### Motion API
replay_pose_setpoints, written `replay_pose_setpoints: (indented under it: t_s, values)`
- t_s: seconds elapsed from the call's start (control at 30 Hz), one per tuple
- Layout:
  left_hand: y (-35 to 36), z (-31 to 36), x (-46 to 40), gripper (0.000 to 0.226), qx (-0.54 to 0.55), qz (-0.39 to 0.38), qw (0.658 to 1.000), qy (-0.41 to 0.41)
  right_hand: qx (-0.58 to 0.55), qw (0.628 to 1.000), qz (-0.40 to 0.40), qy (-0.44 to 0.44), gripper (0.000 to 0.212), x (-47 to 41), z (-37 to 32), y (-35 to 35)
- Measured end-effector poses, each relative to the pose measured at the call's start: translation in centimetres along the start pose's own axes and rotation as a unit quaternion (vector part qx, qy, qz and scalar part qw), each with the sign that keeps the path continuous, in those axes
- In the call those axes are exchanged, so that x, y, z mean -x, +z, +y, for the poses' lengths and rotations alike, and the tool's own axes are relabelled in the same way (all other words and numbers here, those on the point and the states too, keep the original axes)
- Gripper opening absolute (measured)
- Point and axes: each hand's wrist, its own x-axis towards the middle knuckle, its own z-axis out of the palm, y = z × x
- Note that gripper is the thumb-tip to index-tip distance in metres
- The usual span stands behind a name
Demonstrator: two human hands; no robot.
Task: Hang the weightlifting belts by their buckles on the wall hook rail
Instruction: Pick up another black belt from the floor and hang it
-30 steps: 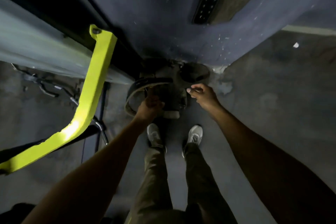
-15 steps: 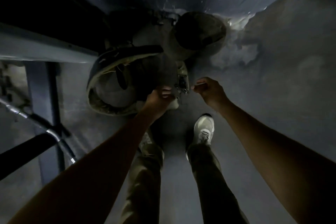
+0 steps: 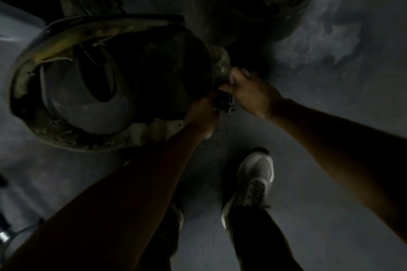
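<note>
Both hands are picking up a coiled belt [image 3: 72, 86] from the floor [image 3: 330, 138], left hand [image 3: 202, 114] gripping its near edge, right hand [image 3: 246, 90] pinching the buckle [image 3: 223, 99]; next, lift it toward the unseen rail.

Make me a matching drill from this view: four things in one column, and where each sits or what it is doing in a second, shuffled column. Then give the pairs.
Things
1. left hand
2. right hand
3. coiled belt
4. pale shoe

States
A. planted on the grey floor, lower middle of the view
B. curled in a wide loop at the left, worn edge showing
C. grips the belt's dark end, coming from the lower left
D. pinches the buckle hardware, coming from the right

Pairs: 1-C, 2-D, 3-B, 4-A
</note>
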Motion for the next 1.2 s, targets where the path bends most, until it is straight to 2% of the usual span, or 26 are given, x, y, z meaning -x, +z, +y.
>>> replay_pose_setpoints:
  t_s: [0.03, 0.07, 0.1, 0.17, 0.27, 0.33, 0.4, 0.47, 0.57, 0.67, 0.77, 0.83, 0.9, 0.97, 1.03, 1.07, 1.13, 1.2]
  values:
    - [0.3, -0.1, -0.3, 0.038, -0.01, 0.007, 1.0, -0.004, 0.03, 0.999, 0.017, 0.007, 0.021, -0.1, 0.0, 0.0]
    - [0.5, -0.1, -0.5, 0.038, -0.02, 0.009, 1.0, -0.012, 0.108, 0.992, 0.056, -0.021, 0.033, -0.3, 0.2, -0.3]
    - [0.4, -0.1, -0.4, 0.038, -0.028, 0.011, 0.999, -0.025, 0.14, 0.988, 0.06, -0.039, 0.038, -0.5, 0.3, -0.8]
    - [-0.4, -0.4, 0.0, 0.042, -0.008, 0.01, 0.999, -0.049, 0.146, 0.985, 0.032, -0.087, 0.038, -1.0, 0.3, -2.4]
    - [-2.9, -1.0, 1.9, 0.05, 0.152, 0.014, 0.985, -0.082, 0.117, 0.984, 0.012, -0.131, 0.035, -1.6, 0.0, -4.4]
    - [-5.2, -1.0, 4.5, 0.041, 0.188, 0.036, 0.974, -0.122, 0.026, 0.991, 0.002, -0.13, 0.035, -1.7, -0.7, -6.4]
    - [-7.6, -0.8, 7.5, 0.028, 0.269, 0.074, 0.952, -0.126, -0.103, 0.988, -0.026, -0.11, 0.029, -1.2, -1.8, -9.3]
    - [-10.6, 0.0, 10.6, 0.012, 0.348, 0.1, 0.924, -0.118, -0.214, 0.974, -0.042, -0.061, 0.02, -0.1, -3.1, -12.8]
    - [-15.5, 2.6, 15.3, 0.012, 0.388, 0.137, 0.903, -0.119, -0.329, 0.944, -0.008, 0.031, 0.022, 2.4, -5.5, -18.6]
    - [-20.7, 7.0, 20.3, 0.016, 0.436, 0.169, 0.881, -0.079, -0.429, 0.899, 0.071, 0.061, 0.026, 5.2, -7.8, -25.3]
    - [-25.8, 11.8, 25.3, 0.015, 0.49, 0.184, 0.85, -0.051, -0.484, 0.864, 0.117, 0.075, 0.025, 7.8, -10.1, -32.8]
    - [-29.3, 15.1, 29.1, 0.017, 0.518, 0.204, 0.83, -0.039, -0.489, 0.856, 0.154, 0.06, 0.024, 9.3, -11.7, -38.3]
    - [-33.0, 18.4, 33.3, 0.031, 0.555, 0.23, 0.799, -0.028, -0.508, 0.843, 0.169, 0.051, 0.027, 11.2, -13.5, -44.3]
    - [-36.2, 20.9, 37.9, 0.04, 0.563, 0.248, 0.788, -0.01, -0.526, 0.83, 0.182, 0.042, 0.026, 13.8, -15.4, -50.7]
    - [-39.7, 23.8, 43.2, 0.034, 0.554, 0.256, 0.792, 0.021, -0.54, 0.818, 0.197, 0.026, 0.017, 16.7, -17.3, -56.7]
    - [-41.5, 25.2, 45.8, 0.029, 0.558, 0.259, 0.787, 0.043, -0.545, 0.812, 0.208, 0.016, 0.021, 18.0, -18.3, -59.3]
    - [-44.6, 27.5, 49.9, 0.027, 0.583, 0.258, 0.765, 0.085, -0.542, 0.81, 0.225, 0.004, 0.037, 20.5, -20.2, -64.1]
    - [-47.2, 29.6, 53.4, 0.027, 0.615, 0.255, 0.737, 0.116, -0.543, 0.8, 0.256, 0.005, 0.036, 23.0, -21.7, -67.7]
